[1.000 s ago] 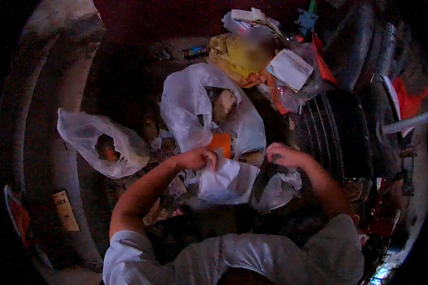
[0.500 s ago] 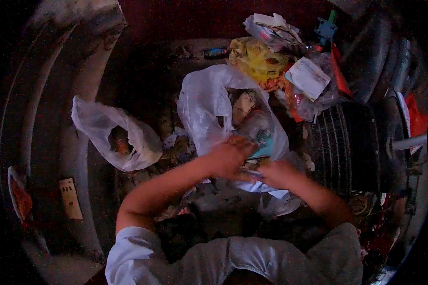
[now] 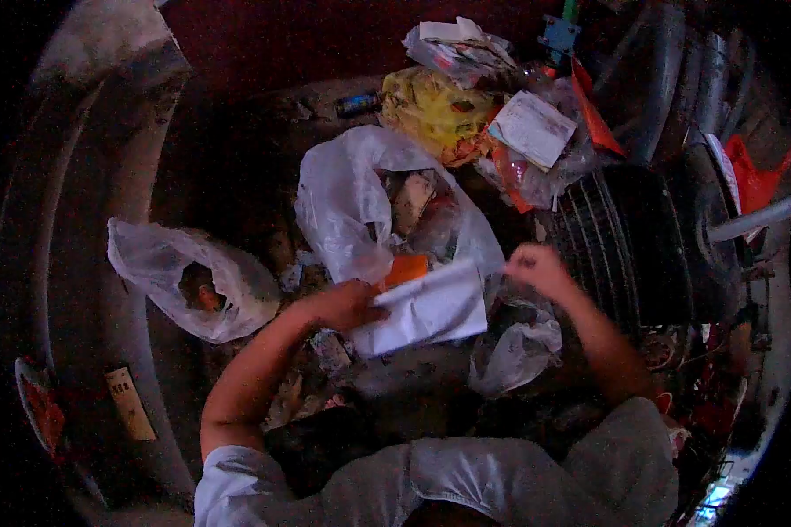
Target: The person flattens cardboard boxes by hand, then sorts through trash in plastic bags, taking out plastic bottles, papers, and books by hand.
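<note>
My left hand (image 3: 347, 305) is closed on the left edge of a creased sheet of white paper (image 3: 431, 307). The sheet lies slanted across the near side of a large white plastic bag (image 3: 347, 193). Behind its upper edge shows a flat orange piece (image 3: 406, 269). My right hand (image 3: 540, 268) is at the bag's right edge, just right of the paper, with fingers pinched together; whatever they hold is too blurred to tell. Inside the bag's mouth is a brownish piece of paper or card (image 3: 413, 202) among clear plastic.
A smaller white plastic bag (image 3: 237, 285) stands to the left. Stacked black tyre-like rings (image 3: 620, 246) are at the right. Behind lie a yellow bag (image 3: 435, 110), papers (image 3: 533, 129) and a can (image 3: 357, 105). A crumpled clear bag (image 3: 523, 351) sits near my right forearm.
Both hands were together at the bag's mouth. They have moved apart, the left one leftward with the white paper, now spread out, and the right one up and right. The orange piece has come into view.
</note>
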`<state>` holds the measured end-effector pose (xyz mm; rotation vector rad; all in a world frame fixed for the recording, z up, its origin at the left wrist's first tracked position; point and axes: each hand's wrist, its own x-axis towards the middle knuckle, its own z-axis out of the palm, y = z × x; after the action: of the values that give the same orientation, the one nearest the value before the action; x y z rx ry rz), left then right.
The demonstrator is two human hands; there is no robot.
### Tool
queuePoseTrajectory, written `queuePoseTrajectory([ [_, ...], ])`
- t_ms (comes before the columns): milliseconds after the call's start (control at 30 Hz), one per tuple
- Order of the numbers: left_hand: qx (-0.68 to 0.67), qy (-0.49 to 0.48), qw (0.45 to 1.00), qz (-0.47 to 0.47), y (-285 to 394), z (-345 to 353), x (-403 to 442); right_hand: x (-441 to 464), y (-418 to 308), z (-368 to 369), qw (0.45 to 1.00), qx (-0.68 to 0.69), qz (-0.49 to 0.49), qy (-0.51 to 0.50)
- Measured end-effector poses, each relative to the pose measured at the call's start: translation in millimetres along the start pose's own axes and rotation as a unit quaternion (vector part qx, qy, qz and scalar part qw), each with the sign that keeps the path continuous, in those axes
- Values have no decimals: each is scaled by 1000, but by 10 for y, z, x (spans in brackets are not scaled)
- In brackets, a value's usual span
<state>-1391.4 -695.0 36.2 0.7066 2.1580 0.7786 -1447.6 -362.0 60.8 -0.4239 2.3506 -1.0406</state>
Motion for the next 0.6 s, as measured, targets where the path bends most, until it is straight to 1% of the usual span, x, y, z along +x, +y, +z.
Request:
queuePoseTrajectory([
  [33,-47,2,999,-15,72,-60,-4,38,18,-21,985,152,-33,78],
  [67,-93,4,995,-30,164,-125,-14,56,14,-18,939,299,-66,155],
  [100,-138,7,989,-45,227,-152,-4,54,-24,22,940,324,-37,100],
  [133,-141,61,988,21,240,-120,43,50,-95,85,937,346,-9,44],
  [167,-145,93,985,25,293,-121,69,49,-155,147,931,365,18,-12],
  [200,-149,125,980,31,351,-123,86,83,-144,245,960,275,33,-33],
  [233,-153,157,975,37,390,-132,102,99,-146,266,957,287,35,22],
  [267,-269,176,947,20,334,-122,135,113,-162,282,950,300,37,76],
  [300,-380,192,905,2,266,-123,175,119,-167,282,941,312,38,129],
  [333,-486,205,849,-16,214,-120,200,135,-137,277,944,269,-2,193],
  [367,-612,173,772,23,178,-89,212,137,-150,275,937,249,-31,241],
  [400,-722,136,675,61,197,-63,203,133,-223,280,928,228,-59,288],
  [433,-815,96,562,98,222,-28,199,130,-296,292,915,207,-88,334],
  [467,-810,103,574,64,260,33,197,135,-365,330,902,200,-119,364],
  [567,-788,122,602,-41,431,217,241,114,-502,328,901,142,-134,387],
  [600,-789,118,602,-22,565,110,133,111,-512,327,906,85,-123,395],
])
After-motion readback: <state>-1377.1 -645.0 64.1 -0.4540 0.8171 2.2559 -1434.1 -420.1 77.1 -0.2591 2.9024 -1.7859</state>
